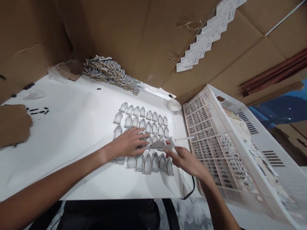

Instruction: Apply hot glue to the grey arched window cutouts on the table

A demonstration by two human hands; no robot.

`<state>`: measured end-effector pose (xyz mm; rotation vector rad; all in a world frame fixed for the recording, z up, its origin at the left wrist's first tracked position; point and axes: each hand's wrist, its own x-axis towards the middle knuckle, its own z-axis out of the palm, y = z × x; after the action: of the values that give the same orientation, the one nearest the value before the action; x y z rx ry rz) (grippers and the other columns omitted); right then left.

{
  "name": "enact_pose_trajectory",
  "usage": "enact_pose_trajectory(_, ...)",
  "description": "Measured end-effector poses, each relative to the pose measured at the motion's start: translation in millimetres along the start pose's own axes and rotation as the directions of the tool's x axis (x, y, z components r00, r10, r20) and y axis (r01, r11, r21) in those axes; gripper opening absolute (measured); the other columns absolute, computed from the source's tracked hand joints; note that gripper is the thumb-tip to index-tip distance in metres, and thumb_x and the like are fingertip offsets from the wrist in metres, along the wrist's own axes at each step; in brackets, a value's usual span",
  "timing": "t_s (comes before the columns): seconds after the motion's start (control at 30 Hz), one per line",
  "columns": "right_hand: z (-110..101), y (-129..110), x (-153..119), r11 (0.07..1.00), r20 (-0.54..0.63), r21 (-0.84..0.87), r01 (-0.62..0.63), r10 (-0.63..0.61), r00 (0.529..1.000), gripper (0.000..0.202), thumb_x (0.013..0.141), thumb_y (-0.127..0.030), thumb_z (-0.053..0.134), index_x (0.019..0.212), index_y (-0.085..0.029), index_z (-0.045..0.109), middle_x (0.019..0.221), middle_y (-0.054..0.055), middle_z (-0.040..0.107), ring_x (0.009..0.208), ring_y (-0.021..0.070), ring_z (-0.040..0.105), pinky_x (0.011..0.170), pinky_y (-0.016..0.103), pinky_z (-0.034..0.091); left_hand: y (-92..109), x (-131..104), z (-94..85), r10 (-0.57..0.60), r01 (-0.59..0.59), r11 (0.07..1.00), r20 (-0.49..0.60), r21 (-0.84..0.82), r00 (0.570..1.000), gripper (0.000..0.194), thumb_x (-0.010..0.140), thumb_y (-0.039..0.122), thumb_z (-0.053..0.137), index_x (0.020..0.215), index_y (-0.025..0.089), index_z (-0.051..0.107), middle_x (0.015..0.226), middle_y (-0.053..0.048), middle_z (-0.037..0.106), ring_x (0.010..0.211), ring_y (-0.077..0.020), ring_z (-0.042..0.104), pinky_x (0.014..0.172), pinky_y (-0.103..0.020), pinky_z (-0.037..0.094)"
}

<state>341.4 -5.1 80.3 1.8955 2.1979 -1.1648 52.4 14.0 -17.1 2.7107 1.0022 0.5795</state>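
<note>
My right hand [185, 160] is wrapped round a white hot glue gun [168, 143] with a red switch; a glue stick juts from its back end. The gun's nozzle points left, close to the fingertips of my left hand [130, 142]. That hand lies palm down with fingers stretched out over the rows of small arch-shaped grey pieces [147, 163], covering some of them. Whether it presses on a piece is hidden. The pieces lie side by side in several rows on the white table [79, 127]. A black cord hangs from below the gun.
A heap of similar pieces [110, 72] rests against the cardboard wall [115, 28] at the back. At right stands a white plastic crate [216, 143] with items inside. A round white object [174, 105] sits near it. Torn cardboard [14, 124] and black bits [38, 111] lie at left.
</note>
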Motion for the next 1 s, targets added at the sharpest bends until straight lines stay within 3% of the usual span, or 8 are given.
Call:
enact_pose_trajectory(0.17,-7,-8,-1,0.998,0.022,-0.061,-0.008,0.009,1.000,0.063,0.101,-0.074,0.045,0.086,-0.018,0.070,0.063,0.000,0.056,0.058,0.0173,0.052,0.057,0.029,0.036,0,0,-0.2,-0.015,0.016,1.000,0.020,-0.001,1.000,0.032,0.106,0.039,0.056,0.132,0.031,0.074,0.154,-0.001,0.064,0.152,-0.0362,0.046,0.119,-0.057,0.040)
enact_pose_trajectory(0.3,-11,-16,0,0.973,0.029,-0.225,0.048,-0.043,0.999,0.058,0.105,-0.069,0.041,0.080,-0.021,0.061,0.070,0.003,0.063,0.067,0.0199,0.060,0.063,0.030,0.036,1,0,-1.1,-0.008,0.008,1.000,0.008,0.009,1.000,0.031,0.106,0.038,0.057,0.131,0.031,0.074,0.152,-0.001,0.066,0.149,-0.0360,0.049,0.117,-0.056,0.041)
enact_pose_trajectory(0.5,-14,-44,-1,0.806,0.023,-0.585,0.088,-0.092,0.996,0.053,0.107,-0.063,0.043,0.086,-0.020,0.066,0.084,0.012,0.074,0.077,0.0266,0.071,0.061,0.031,0.026,-1,0,-1.1,0.009,-0.010,0.999,0.023,0.040,1.000,0.032,0.108,0.042,0.054,0.130,0.031,0.073,0.155,0.000,0.063,0.149,-0.0373,0.048,0.115,-0.057,0.042)
enact_pose_trajectory(0.63,-22,-56,-5,0.759,0.042,-0.640,0.118,-0.119,0.992,0.048,0.107,-0.060,0.048,0.090,-0.021,0.071,0.085,0.011,0.076,0.077,0.0272,0.072,0.061,0.032,0.024,-2,0,-1.0,0.021,-0.021,0.999,-0.008,0.043,1.000,0.030,0.108,0.041,0.054,0.125,0.029,0.076,0.153,0.000,0.065,0.147,-0.0376,0.050,0.113,-0.056,0.044)
enact_pose_trajectory(0.73,-27,-49,-13,0.797,-0.007,-0.599,0.079,-0.104,0.995,0.054,0.107,-0.065,0.044,0.086,-0.022,0.069,0.080,0.010,0.075,0.074,0.0255,0.071,0.060,0.031,0.025,-3,-1,-0.8,0.026,-0.026,0.999,-0.016,0.041,1.000,0.030,0.108,0.040,0.054,0.126,0.029,0.076,0.153,0.000,0.065,0.147,-0.0373,0.050,0.113,-0.056,0.044)
enact_pose_trajectory(1.0,-20,2,-30,0.894,-0.210,-0.447,0.021,-0.128,0.969,0.059,0.106,-0.069,0.041,0.078,-0.022,0.064,0.073,0.011,0.071,0.071,0.0262,0.068,0.062,0.032,0.028,-3,3,-1.5,0.006,-0.007,1.000,-0.054,-0.012,0.999,0.024,0.106,0.039,0.059,0.117,0.028,0.077,0.142,-0.002,0.072,0.142,-0.0335,0.056,0.114,-0.053,0.047)
